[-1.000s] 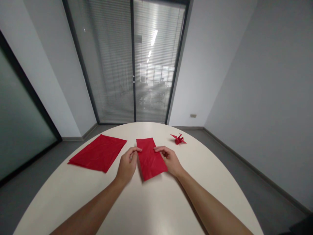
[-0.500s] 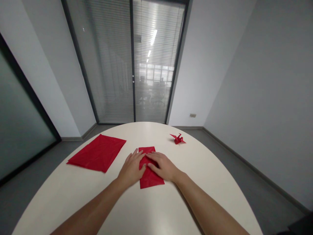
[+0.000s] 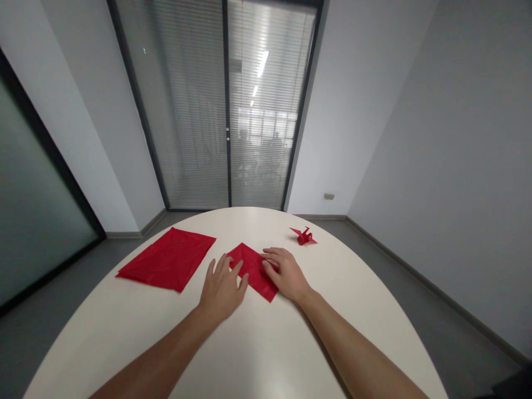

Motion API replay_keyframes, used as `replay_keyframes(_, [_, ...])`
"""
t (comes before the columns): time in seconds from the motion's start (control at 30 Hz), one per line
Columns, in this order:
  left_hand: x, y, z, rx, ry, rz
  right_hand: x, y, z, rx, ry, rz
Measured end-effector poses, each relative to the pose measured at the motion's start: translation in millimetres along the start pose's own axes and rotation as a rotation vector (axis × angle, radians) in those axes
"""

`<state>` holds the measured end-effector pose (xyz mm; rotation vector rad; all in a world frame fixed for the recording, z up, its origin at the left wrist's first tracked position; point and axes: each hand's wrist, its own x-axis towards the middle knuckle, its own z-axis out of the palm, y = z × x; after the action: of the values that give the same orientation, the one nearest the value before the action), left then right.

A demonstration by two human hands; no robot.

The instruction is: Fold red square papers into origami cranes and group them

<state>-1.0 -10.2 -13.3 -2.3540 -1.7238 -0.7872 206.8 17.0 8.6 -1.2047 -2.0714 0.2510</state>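
Grey-white walls (image 3: 369, 77) and a dark-framed glass partition (image 3: 266, 172) with blinds close off the far side of my view, and before them a pale bench (image 3: 233, 354) with a rounded far edge fills the near part. Between the two hands I see the smaller red paper (image 3: 252, 269) lying on the bench, turned so that one corner points far and another points near and right. My left hand (image 3: 223, 288) is open, fingers spread, its fingertips at the paper's left side. My right hand (image 3: 288, 271) lies over the paper's right side, fingers loosely bent — whether they pinch it, I cannot tell. Well to the left, a larger red sheet (image 3: 170, 260) lies creased on the bench; far and right, beyond the right hand, sits a folded red paper bird (image 3: 305, 237) — both apart from the hands.
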Motion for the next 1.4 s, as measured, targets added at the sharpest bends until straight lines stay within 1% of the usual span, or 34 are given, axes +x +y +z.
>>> replay_keyframes(0.07, [2, 1, -3.9, 0.008, 0.016, -0.008, -1, -6, -2, 0.040, -0.035, -0.052])
replay_keyframes(0.13, [3, 0, -4.1, -0.018, 0.017, 0.012, -3, -9, -1, 0.087, -0.110, -0.095])
replay_keyframes(0.23, [3, -4, 3.2, -0.114, -0.003, 0.085, -5, -7, 3, 0.100, -0.163, -0.092])
replay_keyframes(0.33, [3, -7, 9.5, -0.162, -0.085, 0.105, -5, -2, 5, 0.038, -0.149, -0.038])
replay_keyframes(0.4, [4, -6, 7.2, -0.152, -0.078, 0.110, -4, 1, 5, -0.023, -0.118, 0.009])
replay_keyframes(0.5, [6, -1, -3.0, -0.100, -0.053, 0.147, -3, 0, 4, -0.078, -0.075, 0.038])
replay_keyframes(0.6, [7, 2, -8.3, -0.109, -0.043, 0.155, -3, -3, 5, -0.041, -0.086, -0.009])
replay_keyframes(0.67, [7, 1, -5.4, -0.152, -0.057, 0.191, -5, -4, 8, -0.001, -0.134, -0.070])
replay_keyframes(0.73, [6, -2, 0.7, -0.175, -0.111, 0.229, -7, -1, 12, 0.003, -0.189, -0.090])
replay_keyframes(0.8, [4, -5, 6.6, -0.168, -0.168, 0.206, -9, 3, 15, -0.035, -0.216, -0.031])
replay_keyframes(0.9, [3, -6, 10.9, -0.143, -0.187, 0.170, -11, 8, 19, -0.139, -0.223, 0.111])
replay_keyframes(1.07, [3, -1, 7.9, -0.059, -0.202, 0.129, -10, 7, 18, -0.285, -0.187, 0.319])
replay_keyframes(1.17, [2, 2, 3.5, 0.007, -0.177, 0.086, -7, 6, 16, -0.357, -0.144, 0.418])
replay_keyframes(1.27, [2, 5, -3.2, 0.050, -0.123, 0.046, -6, 5, 12, -0.376, -0.084, 0.451])
replay_keyframes(1.4, [3, 7, -10.2, 0.033, -0.064, 0.031, -5, 4, 7, -0.329, -0.025, 0.431])
